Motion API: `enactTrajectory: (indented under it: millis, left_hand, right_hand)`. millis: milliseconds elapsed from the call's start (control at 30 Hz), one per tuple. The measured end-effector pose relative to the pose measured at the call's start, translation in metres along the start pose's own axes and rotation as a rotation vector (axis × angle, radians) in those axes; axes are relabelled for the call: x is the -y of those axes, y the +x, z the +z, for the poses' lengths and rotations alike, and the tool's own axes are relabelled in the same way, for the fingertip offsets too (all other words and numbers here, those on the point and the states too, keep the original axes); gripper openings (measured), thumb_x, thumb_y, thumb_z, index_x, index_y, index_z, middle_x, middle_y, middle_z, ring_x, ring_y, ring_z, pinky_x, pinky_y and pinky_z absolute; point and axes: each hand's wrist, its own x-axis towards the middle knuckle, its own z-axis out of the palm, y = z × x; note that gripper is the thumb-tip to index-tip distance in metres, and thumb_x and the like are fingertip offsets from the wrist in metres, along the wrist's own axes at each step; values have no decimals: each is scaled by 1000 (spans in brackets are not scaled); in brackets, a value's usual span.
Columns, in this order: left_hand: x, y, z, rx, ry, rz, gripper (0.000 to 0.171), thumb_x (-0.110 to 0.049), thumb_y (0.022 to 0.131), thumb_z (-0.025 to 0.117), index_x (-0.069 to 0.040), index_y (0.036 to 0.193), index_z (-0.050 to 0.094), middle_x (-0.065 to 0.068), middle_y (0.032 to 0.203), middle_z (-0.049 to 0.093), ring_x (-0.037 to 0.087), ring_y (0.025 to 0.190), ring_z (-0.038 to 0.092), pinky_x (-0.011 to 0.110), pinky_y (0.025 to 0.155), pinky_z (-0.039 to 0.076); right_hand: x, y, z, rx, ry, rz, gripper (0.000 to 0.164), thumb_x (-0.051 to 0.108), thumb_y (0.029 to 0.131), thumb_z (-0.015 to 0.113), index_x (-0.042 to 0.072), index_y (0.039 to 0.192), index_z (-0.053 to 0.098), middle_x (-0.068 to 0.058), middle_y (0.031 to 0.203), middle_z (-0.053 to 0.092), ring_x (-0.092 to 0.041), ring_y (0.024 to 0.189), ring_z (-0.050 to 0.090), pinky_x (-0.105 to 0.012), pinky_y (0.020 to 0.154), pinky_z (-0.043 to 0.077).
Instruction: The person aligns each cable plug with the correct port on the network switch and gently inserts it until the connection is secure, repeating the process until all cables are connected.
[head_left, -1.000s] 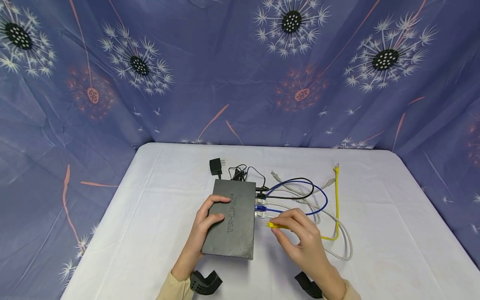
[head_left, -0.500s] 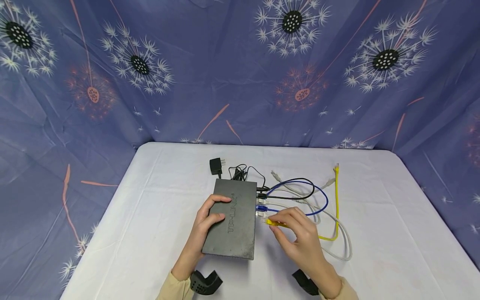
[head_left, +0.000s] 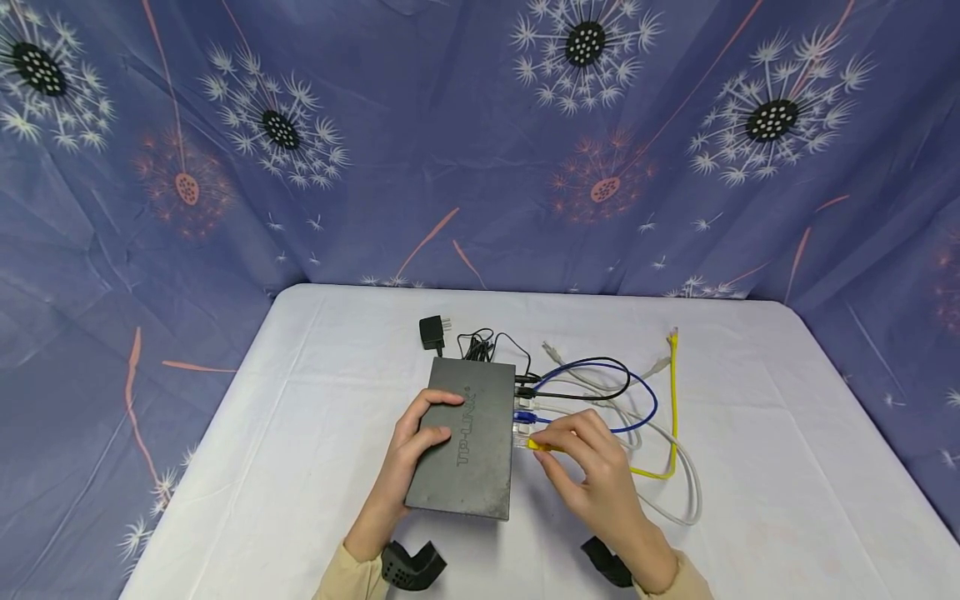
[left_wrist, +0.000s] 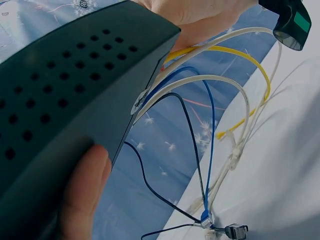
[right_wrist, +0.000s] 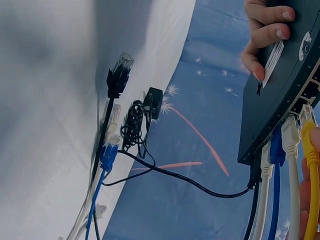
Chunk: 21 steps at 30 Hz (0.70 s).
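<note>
My left hand (head_left: 401,454) grips the left side of a dark TP-LINK network switch (head_left: 480,467), thumb and index finger on its top; the other fingers show under it (right_wrist: 270,30) in the right wrist view. My right hand (head_left: 596,475) pinches the yellow network cable's plug (head_left: 536,445) at the switch's right side. In the right wrist view the plug's clear tip is right at a port beside the row of plugged-in cables. Two white plugs (right_wrist: 290,132), a blue plug (right_wrist: 277,147) and a black plug (right_wrist: 255,167) sit in that side.
Behind the switch lie a black power adapter (head_left: 431,332) and its coiled cord (head_left: 477,345). Blue, black and white cables loop to the right. The yellow cable's other end (head_left: 673,337) lies toward the back right of the white table (head_left: 787,467). A patterned curtain (head_left: 420,150) hangs behind.
My right hand has moved slightly left with the yellow plug, bringing its tip up to the switch's side. The switch has shifted very slightly right; my left hand keeps its grip.
</note>
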Motion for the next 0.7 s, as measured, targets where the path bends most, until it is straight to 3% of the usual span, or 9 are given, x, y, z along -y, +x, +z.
enactTrajectory:
  millis: [333,700]
  left_hand:
    - [0,1,1,-2,-11,-5,34,-6,90,44,-5,123,55,12,128,45,28,98,48,32,78,43]
    - [0,0,3,6,14,10,34,-7,90,45,-6,123,54,12,128,45,29,101,47,34,82,41]
  right_hand:
    - [-2,-3,1,28,-27,6,21,25,95,60,9,90,72,1,88,63,-18,80,53,-26,74,39]
    - [-1,-2,5,-8,-11,-13,21,22,94,62,5,88,73,-1,82,63,-16,74,54,-23,66,42]
